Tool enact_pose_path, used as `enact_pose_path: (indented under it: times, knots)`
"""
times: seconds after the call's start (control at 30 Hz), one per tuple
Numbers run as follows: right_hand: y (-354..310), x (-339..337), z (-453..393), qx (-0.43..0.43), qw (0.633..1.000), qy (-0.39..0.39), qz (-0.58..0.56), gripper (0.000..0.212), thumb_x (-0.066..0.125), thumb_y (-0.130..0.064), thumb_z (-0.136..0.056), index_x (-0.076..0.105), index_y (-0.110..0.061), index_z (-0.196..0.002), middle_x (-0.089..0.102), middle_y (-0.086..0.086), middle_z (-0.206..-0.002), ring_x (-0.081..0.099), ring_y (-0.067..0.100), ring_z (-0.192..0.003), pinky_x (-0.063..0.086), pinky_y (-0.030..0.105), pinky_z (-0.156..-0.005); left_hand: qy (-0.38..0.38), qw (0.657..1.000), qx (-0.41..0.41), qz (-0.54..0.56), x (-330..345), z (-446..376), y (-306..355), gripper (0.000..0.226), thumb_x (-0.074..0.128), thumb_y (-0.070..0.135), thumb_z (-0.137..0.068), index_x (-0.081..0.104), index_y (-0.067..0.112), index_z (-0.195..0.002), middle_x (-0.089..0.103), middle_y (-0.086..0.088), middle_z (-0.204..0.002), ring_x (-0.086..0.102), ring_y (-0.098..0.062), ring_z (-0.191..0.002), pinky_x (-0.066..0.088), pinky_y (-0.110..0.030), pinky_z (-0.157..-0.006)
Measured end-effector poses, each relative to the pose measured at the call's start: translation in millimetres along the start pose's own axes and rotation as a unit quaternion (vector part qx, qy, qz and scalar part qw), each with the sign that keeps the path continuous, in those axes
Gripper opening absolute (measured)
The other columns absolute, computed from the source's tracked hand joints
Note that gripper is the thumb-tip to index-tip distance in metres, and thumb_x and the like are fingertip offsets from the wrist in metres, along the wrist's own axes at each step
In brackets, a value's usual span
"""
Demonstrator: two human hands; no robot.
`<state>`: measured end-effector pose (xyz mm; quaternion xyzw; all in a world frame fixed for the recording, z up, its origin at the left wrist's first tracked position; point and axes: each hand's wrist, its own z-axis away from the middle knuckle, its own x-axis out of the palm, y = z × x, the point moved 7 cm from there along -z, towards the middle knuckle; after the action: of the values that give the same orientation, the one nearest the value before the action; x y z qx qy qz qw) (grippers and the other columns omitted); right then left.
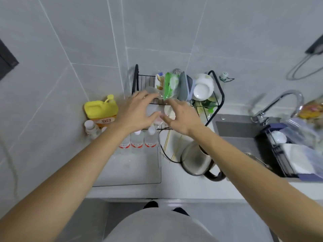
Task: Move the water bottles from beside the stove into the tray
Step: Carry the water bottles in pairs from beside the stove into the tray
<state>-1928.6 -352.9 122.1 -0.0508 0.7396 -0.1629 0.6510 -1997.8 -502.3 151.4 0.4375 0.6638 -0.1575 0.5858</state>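
Both hands reach over the black wire rack (215,95). The left hand (135,112) and right hand (180,117) have fingers spread, bracketing a clear bottle (153,110) lying between them over the rack; whether either actually grips it is unclear through the blur. Three bottles (137,139) with red labels stand upright on the counter just below the wrists, beside a kettle (196,159)

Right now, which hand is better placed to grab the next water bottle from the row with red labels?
Probably the left hand. It hovers almost directly above the row of water bottles, its forearm passing over them. The right hand sits farther toward the kettle and would need to cross over. Both hands look open at the black wire rack.
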Motion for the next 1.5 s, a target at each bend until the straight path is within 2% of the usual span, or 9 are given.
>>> enact_pose_path:
  times: [0.2, 0.27, 0.33, 0.4, 0.5, 0.63, 0.83, 0.97, 1.5]
  knots:
    - [48.8, -53.5, 69.2, 0.112, 0.987, 0.106, 0.038, 0.068, 0.051, -0.065, -0.089, 0.052, -0.024, -0.143, 0.06, 0.001, -0.138, 0.055, 0.032, -0.121, 0.05, 0.049, -0.097, 0.001, 0.996, 0.094, -0.008, 12.8, -34.8, 71.3, 0.067, 0.057, 0.059, -0.091, 0.048, 0.03, -0.15, 0.055, 0.0, -0.142, 0.047, -0.025, -0.133, 0.047, -0.047, -0.102]
    - [91.5, -78.2, 148.3, 0.231, 0.959, 0.155, 0.052, 0.07, 0.051, -0.065, -0.088, 0.052, -0.023, -0.144, 0.058, 0.002, -0.139, 0.053, 0.032, -0.123, 0.049, 0.048, -0.097, -0.045, 0.979, 0.201, 0.002, 37.9, -36.6, 151.4, 0.067, 0.058, 0.059, -0.09, 0.048, 0.03, -0.15, 0.054, 0.0, -0.142, 0.047, -0.025, -0.133, 0.047, -0.046, -0.101]
    - [94.8, -81.2, 166.2, 0.24, 0.956, 0.16, 0.059, 0.069, 0.051, -0.065, -0.088, 0.051, -0.023, -0.144, 0.057, 0.003, -0.139, 0.052, 0.032, -0.123, 0.05, 0.048, -0.096, -0.048, 0.979, 0.198, 0.004, 42.6, -35.7, 161.9, 0.068, 0.057, 0.06, -0.09, 0.048, 0.03, -0.151, 0.055, 0.002, -0.141, 0.047, -0.025, -0.133, 0.047, -0.046, -0.1]
    - [110.3, -96.8, 215.8, 0.293, 0.937, 0.177, 0.074, 0.069, 0.05, -0.065, -0.089, 0.049, -0.024, -0.145, 0.055, 0.002, -0.14, 0.05, 0.031, -0.126, 0.05, 0.047, -0.096, -0.055, 0.966, 0.253, 0.006, 54.8, -28.9, 211.6, 0.069, 0.054, 0.06, -0.089, 0.047, 0.031, -0.151, 0.055, 0.002, -0.141, 0.048, -0.025, -0.132, 0.046, -0.046, -0.1]
    - [139.5, -121.2, 313.7, 0.37, 0.897, 0.218, 0.106, 0.07, 0.052, -0.064, -0.091, 0.046, -0.025, -0.148, 0.052, 0.001, -0.144, 0.047, 0.028, -0.131, 0.046, 0.046, -0.102, -0.073, 0.938, 0.339, 0.016, 74.0, -12.7, 306.8, 0.069, 0.055, 0.059, -0.091, 0.045, 0.03, -0.152, 0.053, 0.0, -0.144, 0.046, -0.026, -0.133, 0.045, -0.047, -0.103]
    - [169.4, -143.6, 456.6, 0.47, 0.839, 0.244, 0.123, 0.067, 0.051, -0.063, -0.09, 0.047, -0.026, -0.146, 0.053, 0.001, -0.143, 0.047, 0.028, -0.129, 0.047, 0.046, -0.1, -0.091, 0.899, 0.425, 0.043, 102.7, 29.5, 438.5, 0.069, 0.057, 0.059, -0.09, 0.046, 0.03, -0.152, 0.052, 0.001, -0.145, 0.044, -0.025, -0.135, 0.045, -0.048, -0.101]
    - [203.2, -170.4, 685.4, 0.591, 0.747, 0.267, 0.151, 0.069, 0.056, -0.061, -0.091, 0.047, -0.023, -0.148, 0.051, 0.002, -0.147, 0.043, 0.025, -0.135, 0.045, 0.044, -0.103, -0.11, 0.834, 0.534, 0.079, 142.4, 133.9, 647.7, 0.069, 0.059, 0.059, -0.09, 0.048, 0.028, -0.151, 0.054, -0.002, -0.144, 0.046, -0.026, -0.135, 0.045, -0.047, -0.101]
    - [208.1, -189.6, 837.5, 0.663, 0.682, 0.268, 0.15, 0.069, 0.056, -0.061, -0.092, 0.045, -0.023, -0.149, 0.049, 0.001, -0.149, 0.041, 0.024, -0.138, 0.041, 0.042, -0.107, -0.143, 0.789, 0.588, 0.107, 165.1, 229.2, 780.3, 0.072, 0.049, 0.063, -0.085, 0.052, 0.026, -0.147, 0.056, -0.003, -0.14, 0.048, -0.026, -0.133, 0.048, -0.046, -0.098]
    - [272.1, -234.5, 1202.3, 0.809, 0.481, 0.292, 0.169, 0.068, 0.055, -0.06, -0.093, 0.045, -0.024, -0.15, 0.045, -0.001, -0.153, 0.037, 0.022, -0.143, 0.04, 0.043, -0.111, -0.181, 0.624, 0.741, 0.171, 251.2, 450.1, 1164.9, 0.07, 0.051, 0.062, -0.089, 0.045, 0.03, -0.152, 0.052, -0.002, -0.145, 0.046, -0.026, -0.135, 0.048, -0.046, -0.097]
